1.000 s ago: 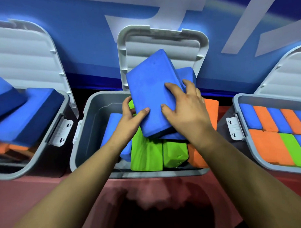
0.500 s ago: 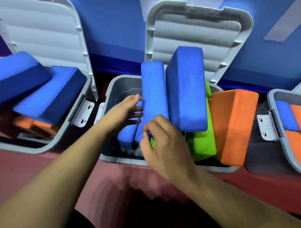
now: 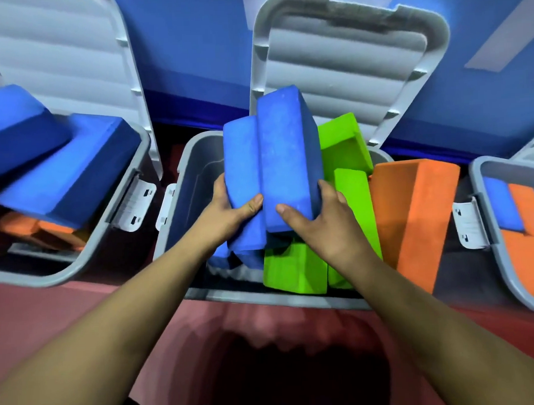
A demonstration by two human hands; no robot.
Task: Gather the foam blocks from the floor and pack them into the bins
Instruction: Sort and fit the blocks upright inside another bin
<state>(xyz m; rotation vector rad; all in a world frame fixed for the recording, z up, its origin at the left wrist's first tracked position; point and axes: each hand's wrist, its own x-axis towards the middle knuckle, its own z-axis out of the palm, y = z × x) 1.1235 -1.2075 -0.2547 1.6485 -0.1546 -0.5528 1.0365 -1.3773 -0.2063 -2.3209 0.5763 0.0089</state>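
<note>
Both hands have closed in since 0.5 s ago: the left hand [image 3: 230,215] now grips the narrower blue block [image 3: 241,160], and the right hand [image 3: 330,230] clamps the lower end of the wider blue block [image 3: 288,153]. These 2 stand side by side, touching, in the middle bin [image 3: 192,180], long axes near upright, tops leaning away toward the open lid [image 3: 345,63]. Likely best: squeeze them together, slide them left against the bin wall, and press down evenly so the green blocks [image 3: 295,268] alongside do not jam them.
</note>
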